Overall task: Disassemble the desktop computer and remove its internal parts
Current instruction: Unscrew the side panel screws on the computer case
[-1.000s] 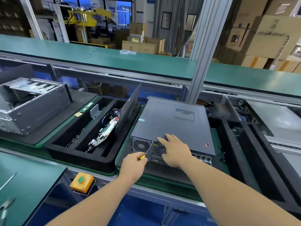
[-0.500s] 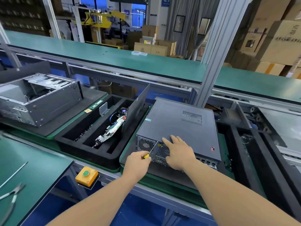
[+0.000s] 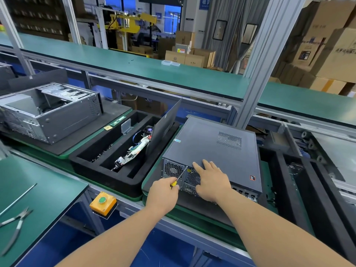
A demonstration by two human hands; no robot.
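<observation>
1. Nearest the viewer, two bare forearms reach forward over the edge of a green counter [image 3: 48,191].
2. The left hand [image 3: 162,193] has its grip clamped on a small yellow-handled screwdriver [image 3: 178,179]. The thin shaft angles up to a point near the top edge of the computer's rear panel, probably to work a screw that holds the cover.
3. The right hand [image 3: 211,180] lies flat, fingers straight and apart, over the rear top edge of the computer [image 3: 212,143]. It likely steadies the case against the push of the tool.
4. The computer lies on its side on a dark mat, rear panel toward the viewer, its cover on.
5. Just left of it sits a black foam tray [image 3: 107,171] holding a circuit board [image 3: 133,151]. A loose dark panel [image 3: 165,124] leans upright between tray and computer, close to the left hand.
6. Farther left stands an opened case [image 3: 50,110].
7. On the near left counter lie pliers [image 3: 16,226], and a yellow box with a green button [image 3: 103,203] sits below the tray.
8. Behind, a raised green shelf and cardboard boxes [image 3: 189,55].
</observation>
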